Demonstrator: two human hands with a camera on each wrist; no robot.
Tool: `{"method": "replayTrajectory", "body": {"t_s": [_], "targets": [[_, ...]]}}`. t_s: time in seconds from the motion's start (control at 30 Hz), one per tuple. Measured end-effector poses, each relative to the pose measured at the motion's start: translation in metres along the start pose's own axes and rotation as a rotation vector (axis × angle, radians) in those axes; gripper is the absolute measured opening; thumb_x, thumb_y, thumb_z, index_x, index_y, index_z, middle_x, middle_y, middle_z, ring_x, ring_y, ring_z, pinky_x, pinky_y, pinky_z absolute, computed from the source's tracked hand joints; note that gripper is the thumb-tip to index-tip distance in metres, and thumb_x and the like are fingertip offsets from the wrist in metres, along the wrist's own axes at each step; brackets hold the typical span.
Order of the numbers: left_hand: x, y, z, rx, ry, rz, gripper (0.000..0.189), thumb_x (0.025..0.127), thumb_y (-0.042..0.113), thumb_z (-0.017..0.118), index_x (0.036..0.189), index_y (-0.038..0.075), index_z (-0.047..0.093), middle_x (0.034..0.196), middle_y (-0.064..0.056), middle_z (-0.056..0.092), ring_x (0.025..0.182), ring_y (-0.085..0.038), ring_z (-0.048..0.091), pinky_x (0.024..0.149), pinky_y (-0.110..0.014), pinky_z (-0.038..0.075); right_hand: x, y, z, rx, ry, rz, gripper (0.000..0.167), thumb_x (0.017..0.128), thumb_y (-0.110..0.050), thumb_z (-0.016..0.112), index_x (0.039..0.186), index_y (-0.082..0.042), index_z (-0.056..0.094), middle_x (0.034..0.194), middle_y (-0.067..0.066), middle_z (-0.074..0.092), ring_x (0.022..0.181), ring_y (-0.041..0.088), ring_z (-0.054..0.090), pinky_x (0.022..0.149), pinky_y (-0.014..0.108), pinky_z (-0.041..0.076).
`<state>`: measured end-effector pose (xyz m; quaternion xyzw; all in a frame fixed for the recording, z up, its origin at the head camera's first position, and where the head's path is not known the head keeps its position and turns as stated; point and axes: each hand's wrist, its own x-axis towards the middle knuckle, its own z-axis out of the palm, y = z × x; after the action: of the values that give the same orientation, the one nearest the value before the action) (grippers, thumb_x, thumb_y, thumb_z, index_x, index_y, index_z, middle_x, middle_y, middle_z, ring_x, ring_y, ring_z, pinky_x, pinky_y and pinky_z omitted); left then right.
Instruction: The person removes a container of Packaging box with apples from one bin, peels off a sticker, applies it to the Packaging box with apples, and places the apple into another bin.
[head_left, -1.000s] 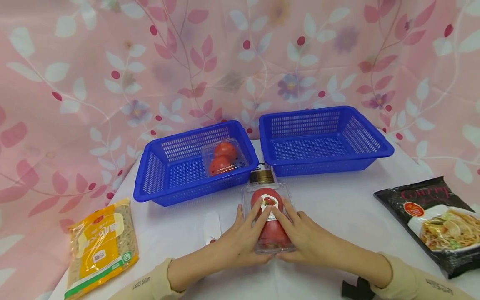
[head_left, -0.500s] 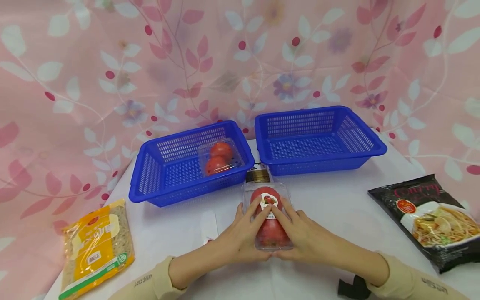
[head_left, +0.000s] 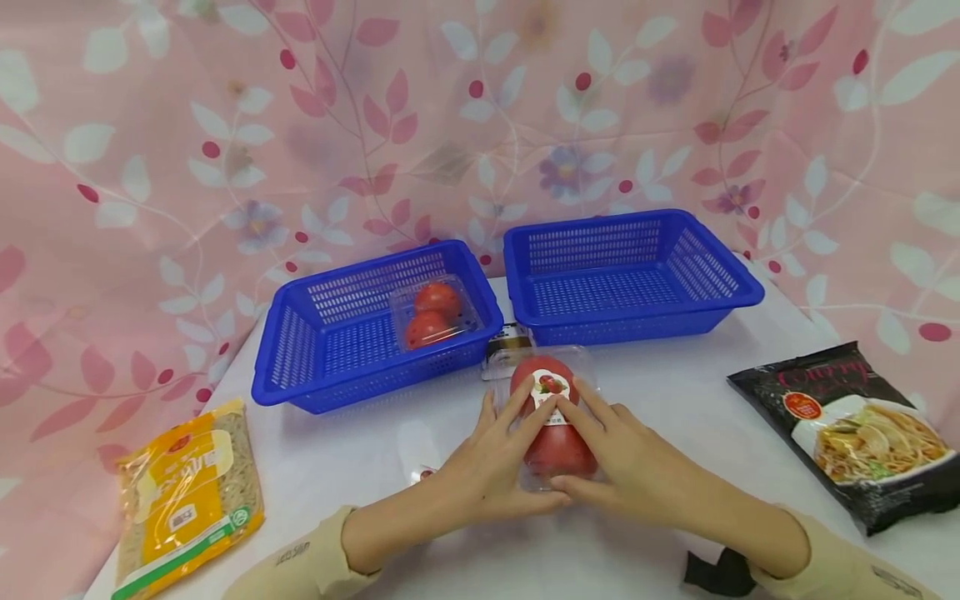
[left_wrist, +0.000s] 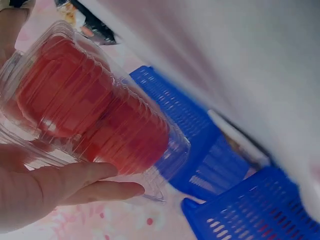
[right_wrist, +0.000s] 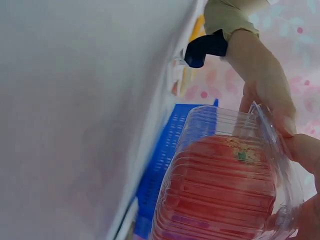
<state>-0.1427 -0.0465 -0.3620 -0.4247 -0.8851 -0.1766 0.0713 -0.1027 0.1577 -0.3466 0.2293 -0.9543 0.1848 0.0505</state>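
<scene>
Gripping from both sides, the left hand [head_left: 491, 471] and right hand [head_left: 630, 454] are holding a clear tomato clamshell [head_left: 561, 450] over the white tablecloth [head_left: 678, 400], near two blue baskets [head_left: 641, 323].

Two hands, a left hand [head_left: 495, 471] and a right hand [head_left: 633, 454], hold one clear box [left_wrist: 95, 105]. Beyond this box are two blue baskets [head_left: 637, 327]; the one to its left carries a second clear box [head_left: 467, 315]. Each box shows two red fruits [head_left: 557, 452], four altogether. Two food packets: one yellow packet [head_left: 191, 500] left of the held box, one black packet [head_left: 847, 437] right of it.
</scene>
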Motion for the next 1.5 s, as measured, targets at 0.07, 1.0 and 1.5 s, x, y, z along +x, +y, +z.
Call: {"method": "replayTrajectory", "body": {"t_s": [0.07,1.0,1.5], "targets": [[0.006,0.004,-0.006,0.017,0.015,0.000,0.100,0.070,0.064,0.064,0.148,0.023,0.017,0.150,-0.014,0.017,0.121,-0.060,0.022,0.082,-0.056,0.043,0.000,0.001,-0.007,-0.013,0.023,0.005,0.086,0.078,-0.066,0.052,0.141,-0.010,0.036,0.147,0.018,0.024,0.108,0.035,0.050,0.072,0.044,0.053],[0.100,-0.011,-0.036,-0.071,0.102,0.116,0.072,0.080,0.049,0.064,0.141,0.021,0.037,0.149,-0.011,0.022,0.128,-0.050,0.022,0.095,-0.060,0.025,0.035,0.044,-0.068,0.082,0.212,0.047,0.063,0.085,-0.037,0.063,0.136,-0.006,0.043,0.146,0.020,0.026,0.125,0.047,0.033,0.077,0.053,0.048],[0.173,-0.020,-0.043,-0.138,0.146,0.075,0.049,0.092,0.040,0.049,0.137,0.021,0.043,0.148,-0.008,0.027,0.131,-0.026,0.033,0.107,-0.051,0.004,0.072,0.086,-0.092,0.102,0.448,0.033,0.040,0.088,-0.021,0.060,0.122,-0.002,0.056,0.135,0.023,0.042,0.123,0.043,0.038,0.089,0.059,0.038]]}}
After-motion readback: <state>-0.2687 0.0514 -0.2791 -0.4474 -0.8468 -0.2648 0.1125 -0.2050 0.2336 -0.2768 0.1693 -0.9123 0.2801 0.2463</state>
